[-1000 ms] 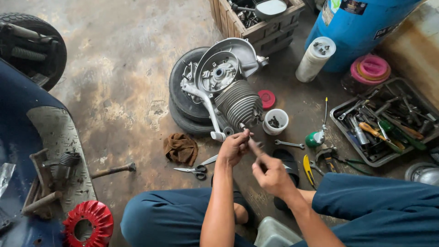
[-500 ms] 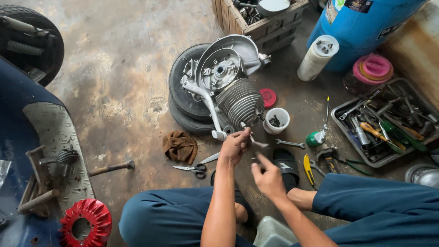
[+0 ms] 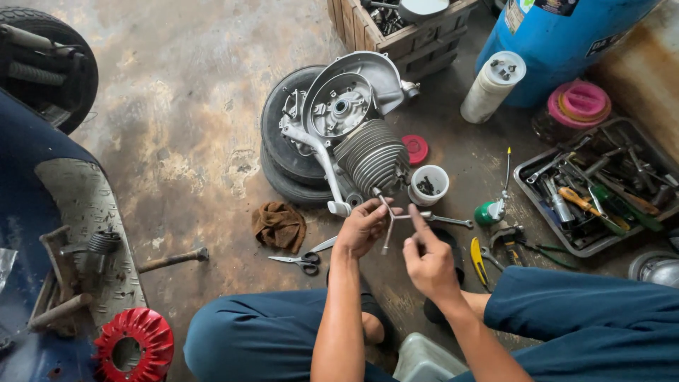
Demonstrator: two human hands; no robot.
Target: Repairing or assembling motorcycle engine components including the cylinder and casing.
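My left hand grips a metal three-way socket wrench at its hub. One arm of the wrench points up at the grey finned engine cylinder. My right hand is just right of it, fingers curled, with the index fingertip and thumb on the wrench's right arm. The engine, with its round silver housing, lies on a black tyre in front of me. A white cup holding small dark parts stands beside the cylinder.
On the concrete floor lie a brown rag, scissors, a hammer, a spanner, yellow pliers and a green oil can. A tool tray sits right, with a blue barrel and a wooden crate behind. A red fan cover lies lower left.
The wrench has turned in my hands. My right hand has slipped lower and back, leaving its fingertip on one arm. My left hand stays at the hub.
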